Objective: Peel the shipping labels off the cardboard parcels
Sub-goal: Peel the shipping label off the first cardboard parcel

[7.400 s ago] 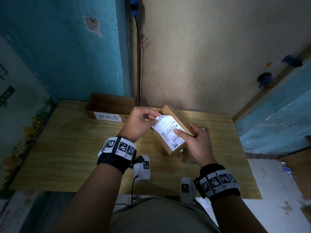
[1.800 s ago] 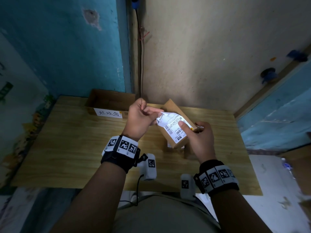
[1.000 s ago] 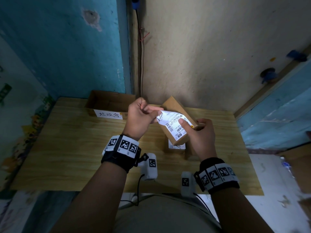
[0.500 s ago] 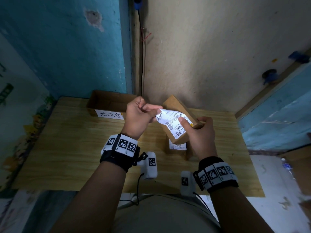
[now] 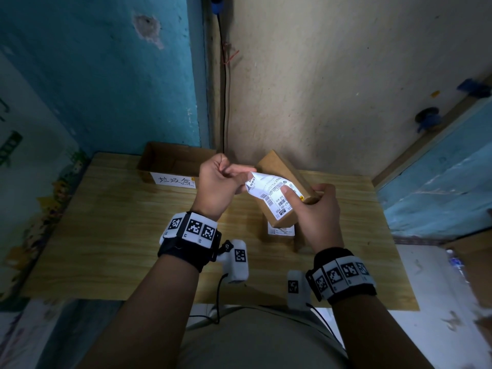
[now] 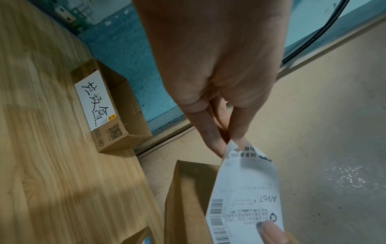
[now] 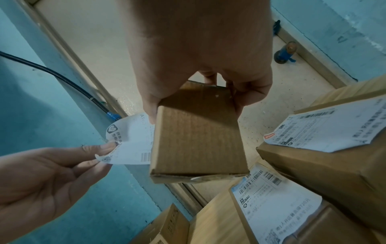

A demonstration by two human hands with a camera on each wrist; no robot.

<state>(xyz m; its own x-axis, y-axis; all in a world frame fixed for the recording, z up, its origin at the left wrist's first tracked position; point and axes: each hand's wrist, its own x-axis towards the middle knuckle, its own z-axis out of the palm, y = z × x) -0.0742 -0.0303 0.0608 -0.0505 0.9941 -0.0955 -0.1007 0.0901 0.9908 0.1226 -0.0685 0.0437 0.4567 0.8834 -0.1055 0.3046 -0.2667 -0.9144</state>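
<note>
Label (image 5: 269, 191) half off: my left hand (image 5: 217, 182) pinches its corner, right hand (image 5: 316, 211) grips the parcel (image 5: 290, 177); two labelled boxes (image 7: 325, 135) left, maybe more.

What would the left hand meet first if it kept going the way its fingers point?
The left hand points along the shipping label it pinches, so next probably comes the right thumb pressing that label onto the cardboard parcel; depth is unclear.

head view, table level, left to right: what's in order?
Open box with its handwritten tag → left hand pinching the label → parcel → right hand gripping that parcel.
</note>
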